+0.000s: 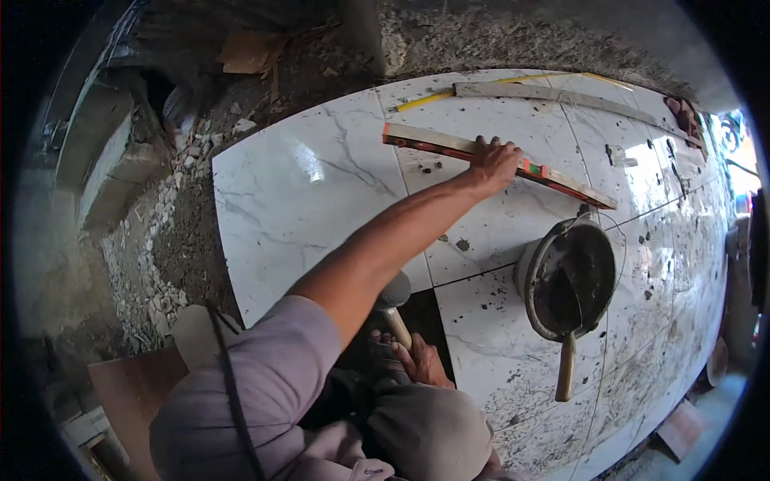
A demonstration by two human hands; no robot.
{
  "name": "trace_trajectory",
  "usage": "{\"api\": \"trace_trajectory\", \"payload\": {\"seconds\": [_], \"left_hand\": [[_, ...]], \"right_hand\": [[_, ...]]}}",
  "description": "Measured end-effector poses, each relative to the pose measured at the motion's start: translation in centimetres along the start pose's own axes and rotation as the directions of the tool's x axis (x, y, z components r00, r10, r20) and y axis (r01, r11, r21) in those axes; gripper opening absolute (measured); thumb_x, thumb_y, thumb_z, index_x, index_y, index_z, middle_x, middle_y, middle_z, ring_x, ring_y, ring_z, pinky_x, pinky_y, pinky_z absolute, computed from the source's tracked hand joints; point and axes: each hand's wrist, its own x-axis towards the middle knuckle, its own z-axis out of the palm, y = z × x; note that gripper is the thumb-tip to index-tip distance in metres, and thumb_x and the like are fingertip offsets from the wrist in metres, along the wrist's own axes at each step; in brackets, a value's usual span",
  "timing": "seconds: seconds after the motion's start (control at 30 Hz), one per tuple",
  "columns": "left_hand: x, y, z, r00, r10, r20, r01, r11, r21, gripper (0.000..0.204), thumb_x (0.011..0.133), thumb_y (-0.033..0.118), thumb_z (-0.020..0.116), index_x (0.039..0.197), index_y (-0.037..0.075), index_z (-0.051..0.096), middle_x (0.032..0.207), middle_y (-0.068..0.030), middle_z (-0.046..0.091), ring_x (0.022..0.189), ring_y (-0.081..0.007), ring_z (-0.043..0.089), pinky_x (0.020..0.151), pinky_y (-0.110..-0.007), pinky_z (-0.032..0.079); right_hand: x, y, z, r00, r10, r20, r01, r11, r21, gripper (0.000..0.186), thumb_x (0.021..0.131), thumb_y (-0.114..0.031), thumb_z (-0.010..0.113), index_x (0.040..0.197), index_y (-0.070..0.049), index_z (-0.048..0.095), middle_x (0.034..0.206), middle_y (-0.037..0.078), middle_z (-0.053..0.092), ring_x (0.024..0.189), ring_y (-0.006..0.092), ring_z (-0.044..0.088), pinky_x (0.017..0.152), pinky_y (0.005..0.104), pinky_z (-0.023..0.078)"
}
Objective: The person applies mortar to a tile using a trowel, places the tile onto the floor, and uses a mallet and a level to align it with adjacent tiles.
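Mortar-spattered tile floor (281, 216): left hand (496, 167) grips spirit level (429, 143); right hand (425, 365) grips mallet (394, 292) by handle; bucket (531, 276) nearby.

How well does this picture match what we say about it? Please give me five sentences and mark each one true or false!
1. The left hand is on the spirit level. True.
2. The right hand holds a paintbrush. False: it holds a mallet by the handle.
3. The bucket stands to the right of the mallet. True.
4. The floor tiles are plain red. False: they are white with grey veins.
5. A tool with a wooden handle leans out over the bucket's rim. True.
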Motion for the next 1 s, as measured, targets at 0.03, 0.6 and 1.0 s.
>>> {"api": "trace_trajectory", "payload": {"seconds": [0.03, 0.6, 1.0], "left_hand": [[1.0, 1.2, 0.2, 0.999, -0.006, 0.043, 0.006, 1.000, 0.000, 0.022, 0.087, 0.019, 0.051, 0.106, 0.014, 0.061, 0.108, -0.0032, 0.061, 0.109, -0.0257, 0.055, 0.091, -0.055, 0.035], [1.6, 5.9, 6.7, 0.999, 0.023, 0.032, -0.018, 0.989, -0.149, 0.027, 0.085, 0.016, 0.050, 0.111, 0.012, 0.056, 0.106, -0.0094, 0.060, 0.105, -0.0280, 0.055, 0.089, -0.053, 0.036], [-0.2, 0.1, 1.5, 0.987, 0.130, -0.091, -0.150, 0.952, -0.267, 0.050, 0.079, 0.035, 0.065, 0.121, 0.011, 0.055, 0.116, -0.0110, 0.061, 0.115, -0.0310, 0.053, 0.101, -0.068, 0.022]], "right_hand": [[-0.5, -0.2, -0.3, 1.000, 0.022, -0.004, -0.022, 1.000, 0.000, 0.035, 0.092, -0.033, 0.057, 0.091, 0.001, 0.047, 0.070, 0.027, 0.058, 0.066, 0.0450, 0.059, 0.055, 0.0435, 0.046], [-1.4, 1.5, -1.6, 0.974, 0.166, -0.154, -0.165, 0.986, 0.014, 0.044, 0.090, -0.041, 0.057, 0.093, 0.002, 0.049, 0.069, 0.027, 0.059, 0.066, 0.0441, 0.060, 0.058, 0.0443, 0.046], [1.3, 1.6, -0.9, 0.988, -0.044, -0.148, 0.051, 0.998, 0.046, 0.043, 0.080, -0.014, 0.056, 0.116, 0.001, 0.039, 0.083, 0.028, 0.058, 0.075, 0.0460, 0.059, 0.068, 0.0468, 0.047]]}}
